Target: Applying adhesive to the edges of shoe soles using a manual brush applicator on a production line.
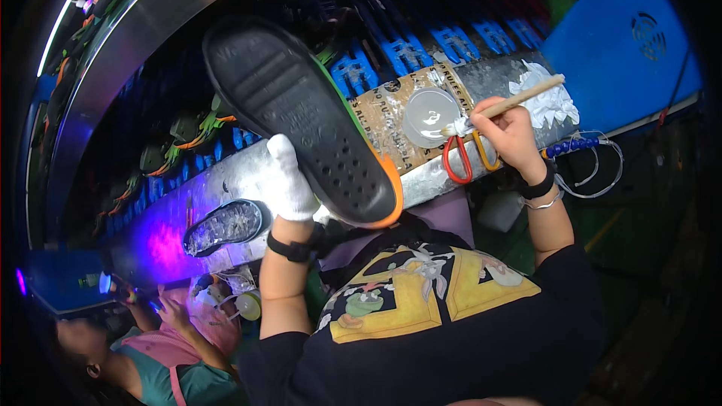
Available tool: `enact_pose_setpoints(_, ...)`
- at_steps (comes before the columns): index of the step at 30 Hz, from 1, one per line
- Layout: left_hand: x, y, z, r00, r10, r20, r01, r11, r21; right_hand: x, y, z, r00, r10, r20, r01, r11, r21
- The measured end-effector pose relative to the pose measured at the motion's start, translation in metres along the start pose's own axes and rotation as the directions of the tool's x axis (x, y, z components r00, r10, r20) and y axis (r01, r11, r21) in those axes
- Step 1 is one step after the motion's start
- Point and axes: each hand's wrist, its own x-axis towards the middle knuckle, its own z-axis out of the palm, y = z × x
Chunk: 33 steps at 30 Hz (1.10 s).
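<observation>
A large black shoe sole (301, 113) with an orange and green edge is tilted up in front of me, its dimpled inner side facing the camera. My left hand (291, 180), in a white glove, grips its left edge; the fingers behind the sole are hidden. My bare right hand (508, 135) is closed around the wooden handle of a brush (525, 96). The brush's white-coated bristles are at the right rim of a round dish of pale liquid (432, 116). Just below that hand lie scissors (456, 162) with red and yellow-orange handles.
Brown cardboard (383, 124) covers part of the bench beneath the dish. Crumpled white paper (545, 98) lies to the right. Behind runs a row of blue clamps (406, 54). A dark sole-shaped tray (226, 227) sits left; a co-worker in a pink apron (177, 331) works lower left.
</observation>
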Motion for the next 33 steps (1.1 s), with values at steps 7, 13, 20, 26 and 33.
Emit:
enact_pose_setpoints(7,0.022,0.035,0.015,0.883,0.413,0.224,-0.445,0.586,0.677,-0.012,-0.052,0.034,0.885,-0.445,0.133,0.413,0.885,0.216)
enact_pose_setpoints(13,0.020,0.053,0.041,0.913,0.336,0.231,-0.403,0.649,0.646,-0.003,-0.056,0.050,0.843,-0.495,0.209,0.489,0.868,0.085)
enact_pose_setpoints(20,0.023,0.046,0.046,0.920,0.340,0.195,-0.390,0.746,0.539,-0.013,-0.054,0.054,0.839,-0.463,0.286,0.434,0.886,0.160)
enact_pose_setpoints(26,0.029,0.047,0.050,0.924,0.336,0.180,-0.366,0.651,0.664,-0.009,-0.046,0.052,0.867,-0.445,0.225,0.423,0.895,0.144)
enact_pose_setpoints(33,0.032,0.042,0.064,0.988,0.149,0.034,-0.141,0.806,0.575,0.004,-0.049,0.044,0.695,-0.665,0.273,0.705,0.704,-0.082)
